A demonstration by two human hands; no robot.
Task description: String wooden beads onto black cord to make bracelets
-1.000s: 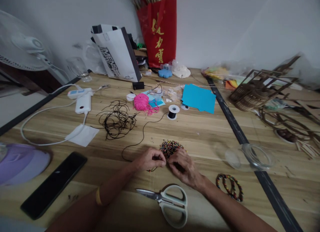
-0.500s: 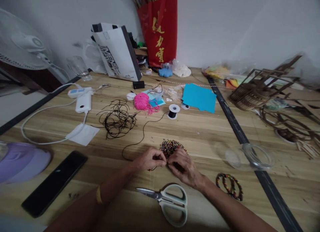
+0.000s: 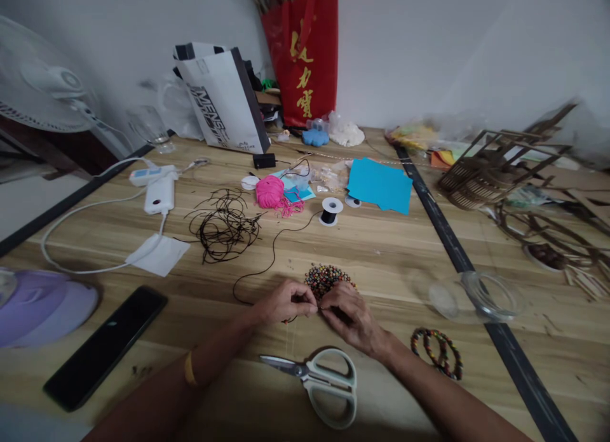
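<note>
My left hand (image 3: 287, 300) is closed in a pinch on a thin black cord (image 3: 274, 254). Below its fingers, a few small beads (image 3: 286, 321) hang on the cord. My right hand (image 3: 350, 316) pinches at the cord's tip with what looks like a tiny bead, mostly hidden by the fingers. Both hands' fingertips nearly meet. Just behind them lies a pile of multicoloured beads (image 3: 328, 277), partly covered by my right hand. The cord runs back to a white spool (image 3: 332, 207). Scissors (image 3: 328, 385) with pale handles lie in front of my hands.
Finished bead bracelets (image 3: 436, 353) and a clear round container (image 3: 493, 296) are on the right. To the left are a black phone (image 3: 105, 350), tangled black cord (image 3: 223, 229) and a white power strip (image 3: 159, 191). Pink yarn (image 3: 269, 192) and blue sheets (image 3: 380, 185) lie behind.
My hands stay almost in place, fingertips still together. The right fingers have shifted very slightly towards the left ones; the surrounding things are unmoved.
</note>
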